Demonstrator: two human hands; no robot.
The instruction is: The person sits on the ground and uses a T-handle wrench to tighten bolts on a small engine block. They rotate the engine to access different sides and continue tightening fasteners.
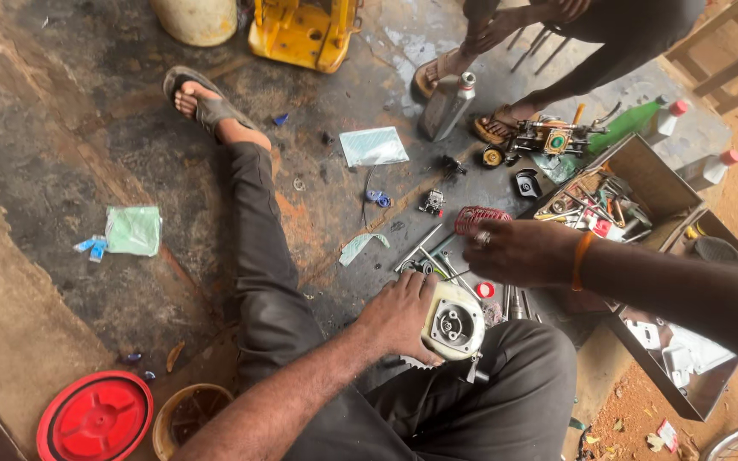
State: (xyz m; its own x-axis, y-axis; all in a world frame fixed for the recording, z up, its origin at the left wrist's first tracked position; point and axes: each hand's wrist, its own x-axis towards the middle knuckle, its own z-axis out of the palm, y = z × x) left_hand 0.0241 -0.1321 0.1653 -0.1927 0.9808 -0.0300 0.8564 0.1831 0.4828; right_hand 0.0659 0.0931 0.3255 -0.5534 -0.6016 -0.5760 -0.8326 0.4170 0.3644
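Gripped in left hand point(396, 318) on the lap: cream engine housing point(454, 323) with round dark centre, fingers wrapped around its left side. Just above housing, right hand point(518, 252) with orange wristband point(583, 259), fingers pinched narrow on something too small to tell. Beyond that hand, red coil spring point(480, 218). Right of housing, open metal toolbox point(642, 183) crowded with tools. Far above housing, grey bottle point(448, 104) near another person's sandalled feet point(495, 128). Far left of housing, red round lid point(96, 418) on stained floor point(61, 128).
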